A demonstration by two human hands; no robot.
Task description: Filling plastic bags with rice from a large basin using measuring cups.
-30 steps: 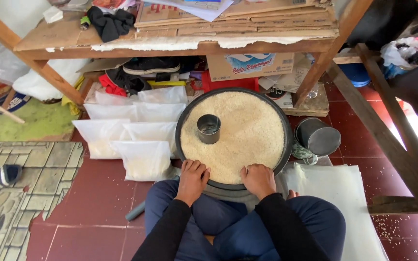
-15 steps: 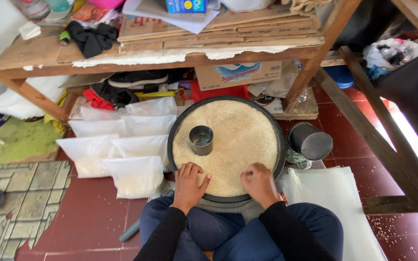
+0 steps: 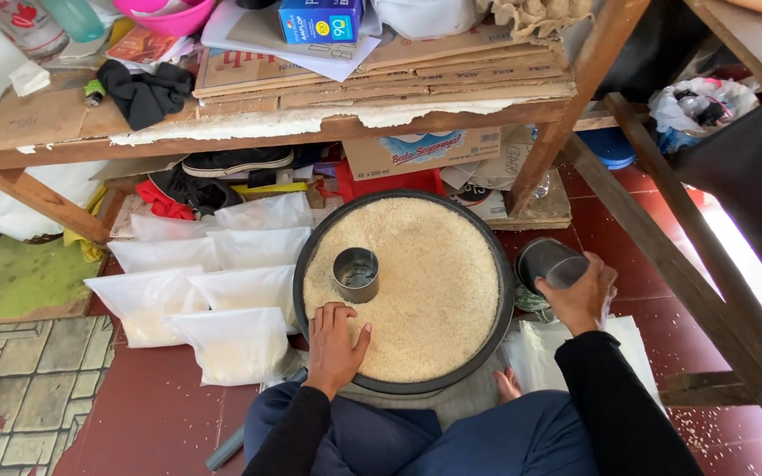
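Both hands apart: left hand on rice, right hand gripping cup.

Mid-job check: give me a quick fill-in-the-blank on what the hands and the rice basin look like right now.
1. The left hand rests flat on the ____ in the round basin.
2. The right hand grips a dark cup ____ the basin.
3. A small metal tin stands ____ in the rice.
4. Filled white bags lie to the basin's ____.

Missing: rice; outside; upright; left
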